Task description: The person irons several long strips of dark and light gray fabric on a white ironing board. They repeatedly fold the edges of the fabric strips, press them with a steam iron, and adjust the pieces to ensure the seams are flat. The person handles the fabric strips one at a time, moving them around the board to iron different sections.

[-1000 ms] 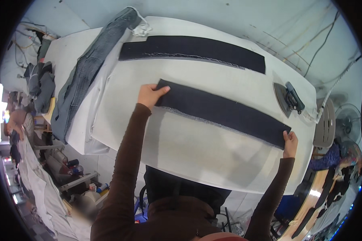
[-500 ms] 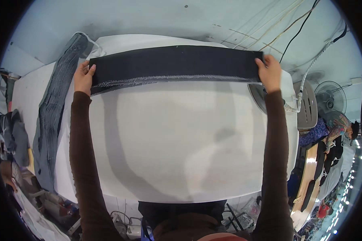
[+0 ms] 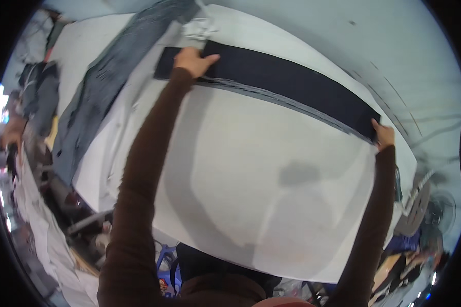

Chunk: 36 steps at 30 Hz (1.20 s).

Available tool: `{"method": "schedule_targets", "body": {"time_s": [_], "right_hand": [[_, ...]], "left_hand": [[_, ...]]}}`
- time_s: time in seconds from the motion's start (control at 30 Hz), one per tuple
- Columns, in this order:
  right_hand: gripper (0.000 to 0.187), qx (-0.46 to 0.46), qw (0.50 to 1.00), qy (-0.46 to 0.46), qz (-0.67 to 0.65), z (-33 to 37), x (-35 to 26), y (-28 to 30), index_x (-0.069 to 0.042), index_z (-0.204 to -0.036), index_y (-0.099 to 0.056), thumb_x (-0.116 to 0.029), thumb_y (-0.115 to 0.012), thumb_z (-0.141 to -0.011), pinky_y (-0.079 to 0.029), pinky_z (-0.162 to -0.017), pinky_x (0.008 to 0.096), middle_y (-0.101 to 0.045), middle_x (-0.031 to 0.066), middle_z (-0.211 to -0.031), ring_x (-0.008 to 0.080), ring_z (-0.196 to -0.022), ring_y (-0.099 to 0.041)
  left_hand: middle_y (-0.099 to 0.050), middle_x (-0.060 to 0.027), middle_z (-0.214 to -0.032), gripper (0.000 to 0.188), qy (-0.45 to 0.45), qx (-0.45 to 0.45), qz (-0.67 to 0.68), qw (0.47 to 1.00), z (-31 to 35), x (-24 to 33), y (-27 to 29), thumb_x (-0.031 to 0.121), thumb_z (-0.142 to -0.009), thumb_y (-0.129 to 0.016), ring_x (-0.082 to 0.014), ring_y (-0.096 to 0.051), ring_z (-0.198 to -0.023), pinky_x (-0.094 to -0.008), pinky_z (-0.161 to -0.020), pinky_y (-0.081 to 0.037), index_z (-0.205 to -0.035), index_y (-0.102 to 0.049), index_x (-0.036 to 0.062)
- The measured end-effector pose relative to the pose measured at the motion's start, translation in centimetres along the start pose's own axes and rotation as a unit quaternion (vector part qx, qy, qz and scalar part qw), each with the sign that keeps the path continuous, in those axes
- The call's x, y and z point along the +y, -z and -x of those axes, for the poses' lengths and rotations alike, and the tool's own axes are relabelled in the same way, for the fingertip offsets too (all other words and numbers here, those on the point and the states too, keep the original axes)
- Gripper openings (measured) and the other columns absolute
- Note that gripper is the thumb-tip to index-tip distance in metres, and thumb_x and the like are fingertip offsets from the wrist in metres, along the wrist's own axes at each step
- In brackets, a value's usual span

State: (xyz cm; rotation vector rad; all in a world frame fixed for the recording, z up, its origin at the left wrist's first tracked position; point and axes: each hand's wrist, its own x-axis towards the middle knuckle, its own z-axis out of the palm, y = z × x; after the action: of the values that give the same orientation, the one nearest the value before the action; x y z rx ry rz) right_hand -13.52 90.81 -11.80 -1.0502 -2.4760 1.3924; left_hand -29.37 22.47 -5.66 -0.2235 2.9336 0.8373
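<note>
A long dark navy fabric strip (image 3: 292, 82) with a frayed grey lower edge lies across the far part of a white padded board (image 3: 251, 153), slanting down to the right. My left hand (image 3: 190, 62) grips it near its left end, the thumb stretched along the cloth and the other fingers partly hidden. Beyond that hand a short dark fabric end (image 3: 164, 62) sticks out to the left; whether it belongs to the same strip I cannot tell. At the strip's right end, my right hand (image 3: 385, 135) pinches the corner between thumb and fingers.
A long stack of grey fabric pieces (image 3: 107, 77) lies along the left, with a crumpled white cloth (image 3: 198, 28) by its far end. On the right, an iron (image 3: 398, 184), partly hidden by my sleeve, sits near a grey plastic chair (image 3: 415, 210) and a fan (image 3: 440, 210).
The view has swung, so board and strip now slant down to the right. My left hand has shifted inward from the left end, where dark cloth now shows beyond it. My right hand keeps its corner.
</note>
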Motion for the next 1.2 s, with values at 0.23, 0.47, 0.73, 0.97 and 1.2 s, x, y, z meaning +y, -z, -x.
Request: {"method": "schedule_targets", "body": {"time_s": [0.23,0.47,0.73,0.97,1.2], "right_hand": [[0.037,-0.089,0.994,0.059,-0.022,3.1,-5.4,1.0,0.008,-0.112,-0.069,-0.025,-0.082,-0.1,-0.054,-0.079,0.032,-0.074,0.009,-0.1,0.0153,-0.088,-0.068],[0.041,-0.038,0.973,0.16,0.16,6.8,-10.3,-9.1,-0.002,-0.1,-0.071,-0.037,-0.089,-0.091,-0.055,-0.077,0.0379,-0.074,0.0078,-0.09,0.0206,-0.081,-0.069],[0.06,0.052,0.992,0.051,0.099,10.1,-9.2,-10.3,0.005,-0.118,-0.072,-0.033,-0.098,-0.08,-0.059,-0.078,0.0376,-0.077,0.0139,-0.095,0.0251,-0.085,-0.075],[0.045,-0.112,0.992,-0.046,-0.038,11.2,-12.0,-11.1,0.009,-0.117,-0.073,-0.022,-0.091,-0.09,-0.058,-0.08,0.0343,-0.077,0.0121,-0.101,0.0189,-0.087,-0.073],[0.038,-0.123,0.971,0.065,-0.196,12.9,-13.6,-8.1,0.01,-0.128,-0.069,-0.014,-0.08,-0.1,-0.058,-0.09,0.0319,-0.077,0.013,-0.116,0.0179,-0.1,-0.073]], "left_hand": [[-0.081,-0.0188,-0.106,0.045,-0.081,0.032,0.184,0.979,-1.3,-1.1,4.4,0.035,-0.093,-0.084,-0.0296,-0.078,-0.099,-0.0419,-0.091,-0.059,-0.119,-0.079,-0.0015],[-0.069,-0.0308,-0.135,0.057,-0.121,0.177,-0.1,0.972,-3.2,-12.0,6.9,0.034,-0.098,-0.08,-0.0441,-0.066,-0.128,-0.049,-0.107,-0.052,-0.135,-0.067,-0.0072],[-0.072,-0.0304,-0.122,0.041,-0.028,0.163,-0.143,0.976,-1.1,-10.5,3.4,0.028,-0.099,-0.076,-0.0489,-0.069,-0.117,-0.0567,-0.099,-0.054,-0.122,-0.062,-0.0026],[-0.072,-0.033,-0.122,0.043,-0.045,0.134,-0.124,0.982,-0.7,-9.6,4.7,0.026,-0.1,-0.075,-0.051,-0.067,-0.119,-0.0531,-0.1,-0.054,-0.126,-0.063,-0.0058],[-0.072,-0.0245,-0.124,0.051,-0.169,0.142,0.185,0.958,-3.4,-8.5,6.6,0.026,-0.1,-0.08,-0.0313,-0.07,-0.115,-0.0425,-0.104,-0.052,-0.13,-0.061,-0.0105]]}}
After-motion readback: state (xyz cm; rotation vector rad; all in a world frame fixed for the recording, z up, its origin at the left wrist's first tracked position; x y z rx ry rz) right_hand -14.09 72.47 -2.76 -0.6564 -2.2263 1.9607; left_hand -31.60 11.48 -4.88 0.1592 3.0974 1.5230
